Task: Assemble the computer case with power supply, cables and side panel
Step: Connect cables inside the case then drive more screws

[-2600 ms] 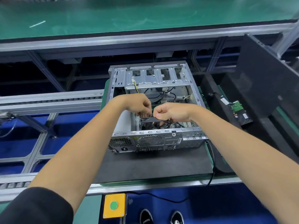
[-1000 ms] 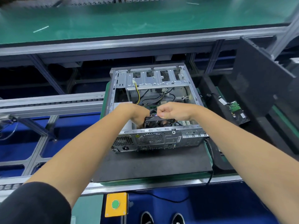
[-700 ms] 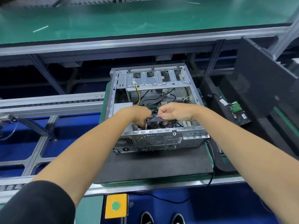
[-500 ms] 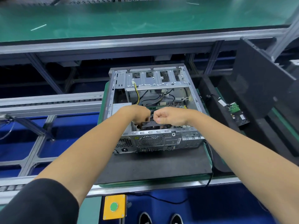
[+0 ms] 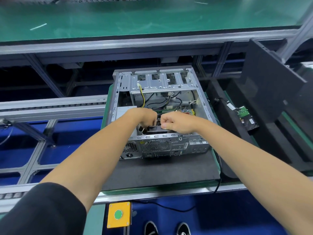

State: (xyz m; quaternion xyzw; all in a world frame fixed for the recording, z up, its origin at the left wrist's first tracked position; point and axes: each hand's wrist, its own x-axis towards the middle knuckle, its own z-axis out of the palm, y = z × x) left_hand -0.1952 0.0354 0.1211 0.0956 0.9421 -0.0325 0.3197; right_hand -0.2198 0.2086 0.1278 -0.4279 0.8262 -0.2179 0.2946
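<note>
Inside the open case [image 5: 157, 106], my left hand [image 5: 144, 117] and right hand [image 5: 174, 122] curl over a black fan [image 5: 153, 130] (what the fingers pinch is hidden). The case lies on a dark mat [image 5: 160, 172]; the side panel [image 5: 269, 85] leans to the right.

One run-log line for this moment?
case: open, panel off | left hand: on black part | right hand: on it too
</note>
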